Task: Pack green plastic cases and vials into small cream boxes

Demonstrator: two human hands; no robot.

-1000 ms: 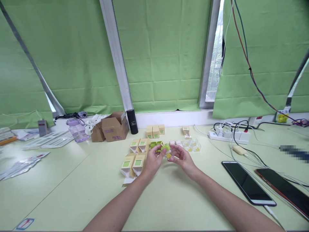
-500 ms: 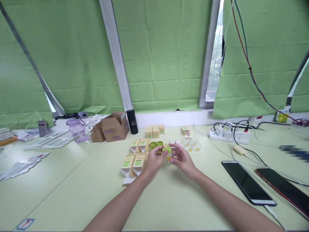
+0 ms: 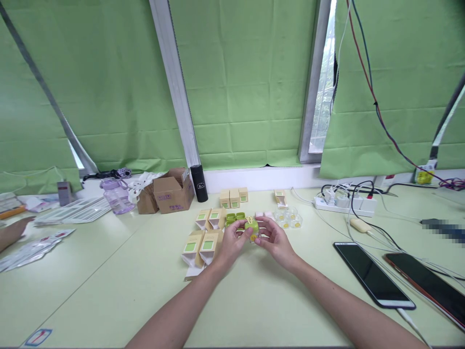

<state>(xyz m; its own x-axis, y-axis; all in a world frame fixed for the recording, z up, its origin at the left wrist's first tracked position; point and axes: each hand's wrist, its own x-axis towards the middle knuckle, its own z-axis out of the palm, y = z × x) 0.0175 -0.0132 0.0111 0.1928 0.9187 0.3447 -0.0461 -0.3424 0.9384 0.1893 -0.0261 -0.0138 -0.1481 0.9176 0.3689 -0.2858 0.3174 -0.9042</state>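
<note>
My left hand [image 3: 229, 245] and my right hand [image 3: 275, 240] meet at the table's middle, both pinching a small green case [image 3: 251, 226] with a yellow bit under it. Fingers of both hands curl round it. Just behind lie more green cases [image 3: 232, 218]. To the left of my left hand sit several open tan cartons with green labels [image 3: 203, 241]. Clear round cases with yellow dots [image 3: 289, 218] lie to the right of my right hand.
Closed tan cartons [image 3: 232, 197] stand at the back near a black cylinder [image 3: 199, 182] and brown boxes [image 3: 170, 194]. Two phones [image 3: 374, 275] and a power strip [image 3: 345, 202] with cables lie right. Another person's hand [image 3: 10, 231] rests by packets at far left.
The green case has been brought down onto the clear part and my hands closed slightly round it. Another person's hand has come in at the far left.
</note>
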